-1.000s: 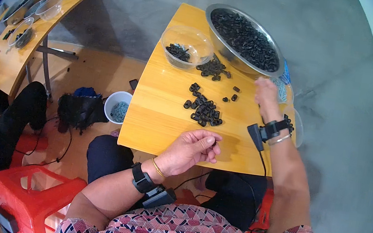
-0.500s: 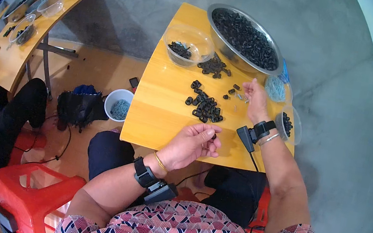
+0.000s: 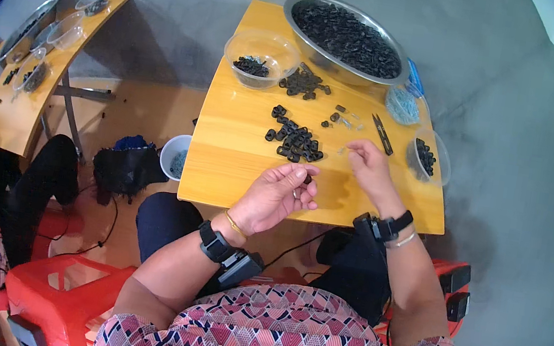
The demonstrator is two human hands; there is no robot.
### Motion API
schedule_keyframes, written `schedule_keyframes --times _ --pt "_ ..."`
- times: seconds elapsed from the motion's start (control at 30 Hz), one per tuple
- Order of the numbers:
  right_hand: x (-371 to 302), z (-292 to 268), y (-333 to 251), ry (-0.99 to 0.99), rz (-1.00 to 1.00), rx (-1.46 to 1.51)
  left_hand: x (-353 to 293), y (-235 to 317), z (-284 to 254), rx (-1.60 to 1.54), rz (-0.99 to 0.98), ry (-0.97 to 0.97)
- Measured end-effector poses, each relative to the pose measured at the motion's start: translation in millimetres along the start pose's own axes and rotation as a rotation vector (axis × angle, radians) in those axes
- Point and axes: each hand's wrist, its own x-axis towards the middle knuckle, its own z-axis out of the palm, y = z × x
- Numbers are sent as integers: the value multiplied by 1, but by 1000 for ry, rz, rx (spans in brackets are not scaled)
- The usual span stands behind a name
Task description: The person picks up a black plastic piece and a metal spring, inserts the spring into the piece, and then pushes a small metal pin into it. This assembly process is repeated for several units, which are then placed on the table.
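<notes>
My left hand (image 3: 279,193) is curled over the near edge of the yellow table (image 3: 229,159), pinching a small black ring-shaped part (image 3: 308,178) between thumb and fingers. My right hand (image 3: 367,166) hovers just right of it with its fingertips pinched on a tiny clear piece (image 3: 342,151). A loose pile of the same black parts (image 3: 294,140) lies on the table just beyond both hands.
A metal bowl (image 3: 346,34) full of black parts sits at the far edge, a clear bowl (image 3: 261,60) beside it. Black snips (image 3: 382,133) and two small clear tubs (image 3: 427,155) lie at right. Another person sits at a second table (image 3: 33,76) on the left.
My right hand has drawn back from the far right side of the table toward my left hand. The left hand stayed near the table's edge, still curled.
</notes>
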Motion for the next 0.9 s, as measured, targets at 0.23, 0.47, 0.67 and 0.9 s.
schedule_keyframes --times 0.23,0.47,0.67,0.9 --pt "25 3 -3 -119 -166 -529 -2 -7 4 82 43 37" --pt "-1 11 -9 -33 -199 -445 -12 -11 12 249 120 187" --pt "-67 2 -26 26 -289 179 -48 3 60 403 165 138" --pt "-114 -18 -72 -74 -217 548 -77 4 91 470 269 -51"
